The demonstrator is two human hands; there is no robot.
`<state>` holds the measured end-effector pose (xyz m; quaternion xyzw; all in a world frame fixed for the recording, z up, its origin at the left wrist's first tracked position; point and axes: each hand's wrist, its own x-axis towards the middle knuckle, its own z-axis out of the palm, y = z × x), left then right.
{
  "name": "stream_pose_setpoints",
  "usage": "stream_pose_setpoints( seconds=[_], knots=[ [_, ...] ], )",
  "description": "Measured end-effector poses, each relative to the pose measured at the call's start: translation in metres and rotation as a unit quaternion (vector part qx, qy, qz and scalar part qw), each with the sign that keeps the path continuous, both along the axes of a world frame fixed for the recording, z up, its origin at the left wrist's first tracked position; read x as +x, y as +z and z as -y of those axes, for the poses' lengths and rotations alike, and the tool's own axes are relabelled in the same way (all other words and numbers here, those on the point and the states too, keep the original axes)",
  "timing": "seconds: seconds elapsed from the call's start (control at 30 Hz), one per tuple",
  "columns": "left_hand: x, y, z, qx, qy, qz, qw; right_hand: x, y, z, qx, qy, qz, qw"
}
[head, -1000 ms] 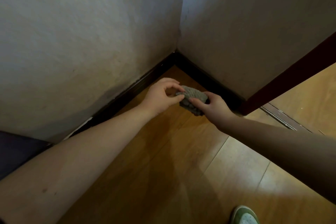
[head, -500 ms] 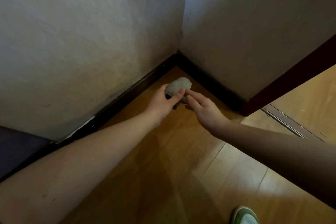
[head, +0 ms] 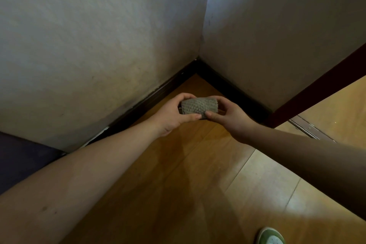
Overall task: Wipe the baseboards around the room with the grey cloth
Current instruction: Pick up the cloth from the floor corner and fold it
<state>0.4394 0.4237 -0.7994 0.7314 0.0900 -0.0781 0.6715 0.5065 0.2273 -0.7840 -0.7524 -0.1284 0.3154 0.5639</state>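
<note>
The grey cloth (head: pixel 199 106) is folded into a small nubbly pad and held in the air above the floor, just in front of the room's corner. My left hand (head: pixel 174 115) grips its left end, thumb below and fingers over the top. My right hand (head: pixel 229 117) grips its right end the same way. The dark baseboard (head: pixel 158 93) runs along the left wall into the corner and continues along the right wall (head: pixel 233 89). The cloth is apart from both baseboard runs.
Wooden floor (head: pixel 188 164) spreads under my arms. A dark red door frame (head: pixel 316 89) ends the right wall, with a metal threshold strip (head: pixel 309 128) beyond it. A dark blue object (head: pixel 17 158) sits at the left edge. A green shoe (head: pixel 271 236) shows at the bottom.
The cloth went from bunched in my left hand near the corner to stretched flat between both hands. Both hands have pulled back a little from the corner.
</note>
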Motion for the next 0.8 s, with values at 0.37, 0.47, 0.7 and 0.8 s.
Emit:
stream_pose_setpoints(
  seconds=[0.37,0.47,0.7,0.8],
  knots=[
    [-0.026,-0.001,-0.034,0.056,0.071,-0.017,0.996,0.004,-0.006,-0.050,-0.037,0.048,0.046,0.997],
    [-0.046,-0.009,-0.054,0.122,0.094,-0.059,0.986,-0.005,-0.021,-0.073,-0.030,0.098,0.047,0.994],
    [-0.109,-0.019,-0.096,0.244,0.140,-0.099,0.954,-0.043,-0.053,-0.138,0.008,0.226,0.070,0.972],
    [-0.143,-0.027,-0.106,0.263,0.186,-0.127,0.938,-0.063,-0.066,-0.162,0.026,0.269,0.058,0.961]
  ],
)
